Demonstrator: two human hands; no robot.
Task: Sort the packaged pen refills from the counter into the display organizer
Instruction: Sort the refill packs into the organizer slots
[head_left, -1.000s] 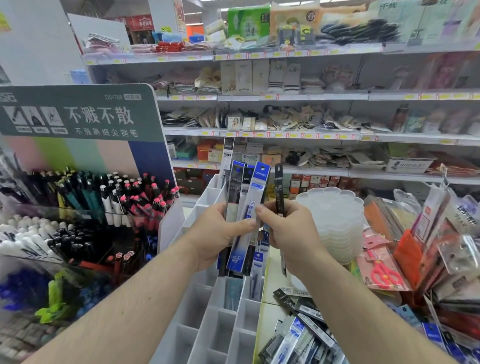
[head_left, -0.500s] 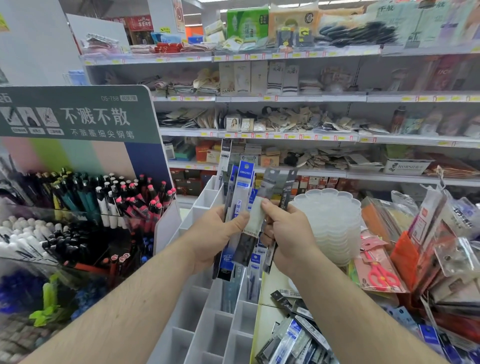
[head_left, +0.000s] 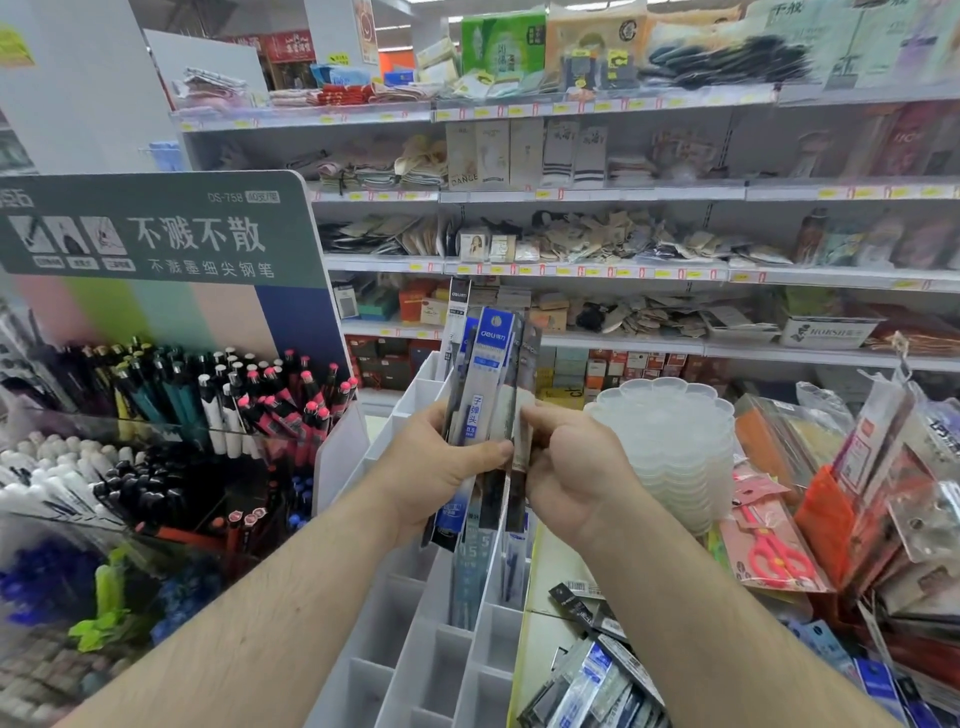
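Pen refills (head_left: 485, 415) stand upright as a fanned bundle above the white display organizer (head_left: 415, 670), gripped by the left hand (head_left: 436, 467), thumb across the front, probably so the labels can be read. The right hand (head_left: 566, 467) pinches the bundle's right edge (seemingly to peel off one pack); more packs (head_left: 597, 680) lie on the near counter, right

Single head-worn wide-angle view, forward and down, close over the display organizer (head_left: 415, 649), shelves (head_left: 587, 270) beyond.

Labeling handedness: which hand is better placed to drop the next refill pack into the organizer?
Right, probably. The right hand pinches only the edge pack of the refill packs, while the left hand grips the bundle above the organizer.
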